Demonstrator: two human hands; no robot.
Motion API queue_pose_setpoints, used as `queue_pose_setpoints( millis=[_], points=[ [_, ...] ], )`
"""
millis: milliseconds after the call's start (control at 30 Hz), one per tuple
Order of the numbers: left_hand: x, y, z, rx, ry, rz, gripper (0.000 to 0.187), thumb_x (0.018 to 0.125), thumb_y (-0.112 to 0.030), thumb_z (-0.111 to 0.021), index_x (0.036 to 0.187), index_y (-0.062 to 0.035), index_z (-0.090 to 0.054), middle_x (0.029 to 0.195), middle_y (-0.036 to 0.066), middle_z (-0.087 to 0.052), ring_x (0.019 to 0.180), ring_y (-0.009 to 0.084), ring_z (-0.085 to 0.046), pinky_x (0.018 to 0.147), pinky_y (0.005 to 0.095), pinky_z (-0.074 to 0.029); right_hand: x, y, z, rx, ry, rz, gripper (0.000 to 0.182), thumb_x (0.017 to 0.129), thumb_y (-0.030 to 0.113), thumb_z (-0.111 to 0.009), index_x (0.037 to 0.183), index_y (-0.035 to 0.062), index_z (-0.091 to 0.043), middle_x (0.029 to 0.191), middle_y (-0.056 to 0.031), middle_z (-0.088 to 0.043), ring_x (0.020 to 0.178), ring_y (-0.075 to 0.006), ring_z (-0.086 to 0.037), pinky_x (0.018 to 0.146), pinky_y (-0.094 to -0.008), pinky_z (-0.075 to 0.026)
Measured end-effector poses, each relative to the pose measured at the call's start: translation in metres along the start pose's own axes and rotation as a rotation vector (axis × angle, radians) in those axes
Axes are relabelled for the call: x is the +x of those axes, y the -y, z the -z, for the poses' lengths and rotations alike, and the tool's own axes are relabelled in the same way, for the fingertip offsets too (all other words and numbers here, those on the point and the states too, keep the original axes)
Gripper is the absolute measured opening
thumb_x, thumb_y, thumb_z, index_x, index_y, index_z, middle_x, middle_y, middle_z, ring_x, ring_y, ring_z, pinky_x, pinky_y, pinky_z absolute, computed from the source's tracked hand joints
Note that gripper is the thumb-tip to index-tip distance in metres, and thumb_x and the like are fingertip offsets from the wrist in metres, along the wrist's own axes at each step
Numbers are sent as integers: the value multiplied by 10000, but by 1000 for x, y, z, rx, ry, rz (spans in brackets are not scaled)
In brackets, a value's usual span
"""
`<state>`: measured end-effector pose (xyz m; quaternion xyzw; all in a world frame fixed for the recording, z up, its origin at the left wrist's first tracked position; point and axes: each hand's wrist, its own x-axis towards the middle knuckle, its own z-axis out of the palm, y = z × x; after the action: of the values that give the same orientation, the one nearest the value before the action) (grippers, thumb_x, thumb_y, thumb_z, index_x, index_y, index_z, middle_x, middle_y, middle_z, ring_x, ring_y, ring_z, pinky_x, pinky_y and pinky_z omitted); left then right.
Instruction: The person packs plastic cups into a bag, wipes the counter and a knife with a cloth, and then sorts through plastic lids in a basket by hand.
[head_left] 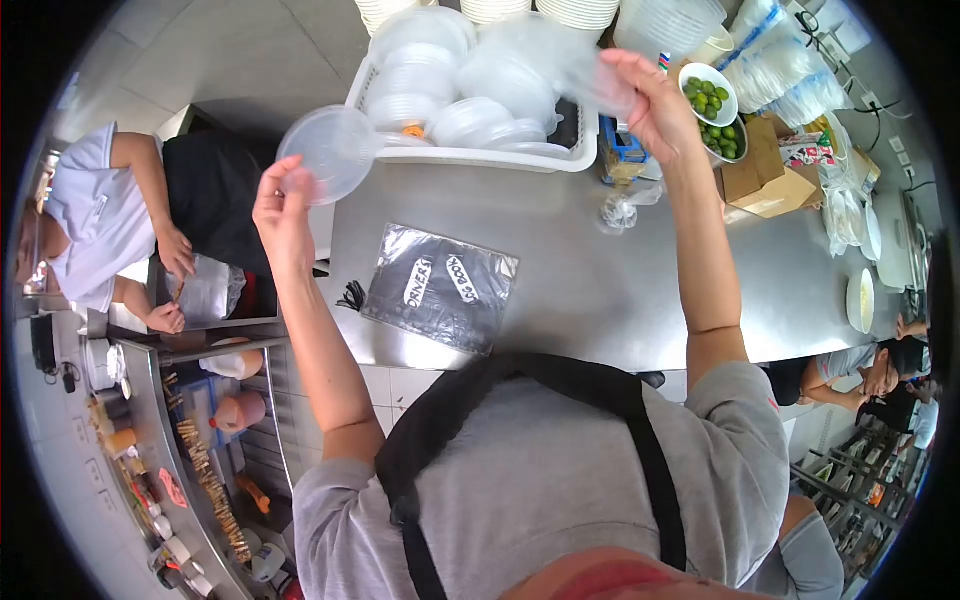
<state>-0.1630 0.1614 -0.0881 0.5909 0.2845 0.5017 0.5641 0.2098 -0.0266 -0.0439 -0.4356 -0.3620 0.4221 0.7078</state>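
Observation:
My left hand [283, 212] pinches the rim of a round clear plastic lid [335, 155], held up left of a white basket [585, 150]. My right hand [655, 108] is raised over the basket's right side, its fingers on another clear plastic lid [598, 85] that is blurred by motion. Inside the basket lie several stacks of clear lids [410, 80], with a small orange item [413, 130] among them. A log book [440, 288] in a dark plastic cover lies on the steel table between my arms.
Behind the basket stand stacks of white tubs [580, 12]. At right are bowls of green limes [708, 95], a cardboard box [770, 175], a knotted plastic bag [625, 208] and a white bowl [860, 300]. A co-worker [95, 210] works at left; other people are at far right.

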Motion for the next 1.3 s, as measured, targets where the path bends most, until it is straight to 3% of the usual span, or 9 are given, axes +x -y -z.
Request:
queue_pose_setpoints(
  millis=[67, 200, 267, 367, 500, 633, 733, 1000, 1300],
  points=[
    [-15, -5, -1, 45, 87, 7, 445, 771, 50, -568, 1197, -16, -461, 999, 52, -570, 840, 92, -550, 711, 206, -438, -7, -13, -8, 101, 23, -145, 328, 884, 88, -411, 1166, -75, -452, 1031, -139, -598, 912, -190, -611, 815, -295, -513],
    [-32, -9, -6, 132, 255, 35, 540, 728, 120, -553, 1241, 12, -425, 1076, 45, -530, 941, 97, -527, 777, 206, -426, -13, -51, -13, 5, 91, -261, 340, 825, 23, -504, 1156, -44, -464, 1015, -98, -595, 863, -174, -615, 753, -259, -518],
    [-34, -8, -8, 160, 225, 11, 512, 741, 104, -568, 1229, 22, -434, 1035, 39, -546, 914, 98, -539, 764, 203, -433, -10, -69, -10, -727, -41, 87, 256, 760, 42, -592, 1013, 34, -559, 856, -78, -622, 729, -149, -605, 609, -269, -477],
    [-36, -6, -5, 187, 164, 59, 346, 813, -39, -596, 1143, 22, -513, 904, 17, -555, 774, 79, -532, 659, 202, -438, -18, -57, -31, -1190, -117, 387, 170, 757, 72, -602, 925, 63, -580, 756, -94, -580, 620, -186, -558, 560, -294, -428],
    [-38, -2, -3, 498, 226, 155, 258, 852, -243, -585, 887, 9, -625, 705, -18, -493, 607, 64, -416, 521, 233, -330, -11, -51, -39, -1166, -227, 672, 106, 759, 116, -621, 819, 37, -585, 734, -105, -545, 575, -268, -505, 542, -339, -412],
    [-35, -1, -14, 657, 280, -244, 214, 819, -209, -607, 827, 5, -611, 725, 40, -535, 694, 140, -452, 604, 251, -351, 14, -47, -47, -1105, -213, 705, 117, 776, 141, -611, 811, 33, -584, 734, -117, -568, 591, -283, -526, 543, -348, -421],
    [-35, -3, -13, 596, 361, -132, 157, 833, -144, -578, 886, 1, -609, 765, 45, -569, 710, 129, -485, 650, 247, -386, 39, -51, -64, -1021, -233, 566, 140, 800, 169, -589, 865, 45, -583, 715, -151, -607, 614, -304, -576, 562, -361, -447],
    [-45, 13, 3, 397, 313, 27, 231, 815, -24, -498, 1035, 16, -554, 859, -4, -574, 788, 69, -510, 734, 201, -394, 120, -61, -87, -1320, -262, 764, 165, 795, 169, -581, 948, 108, -594, 737, -121, -626, 638, -313, -592, 577, -400, -469],
    [-47, 27, 11, 290, 256, 110, 393, 764, 14, -460, 1149, -17, -531, 823, -7, -545, 755, 74, -500, 714, 210, -393, 180, -92, -105, -1840, 33, 566, 447, 807, 90, -489, 1215, 271, -478, 823, -91, -637, 693, -245, -624, 599, -388, -497]
  ],
)
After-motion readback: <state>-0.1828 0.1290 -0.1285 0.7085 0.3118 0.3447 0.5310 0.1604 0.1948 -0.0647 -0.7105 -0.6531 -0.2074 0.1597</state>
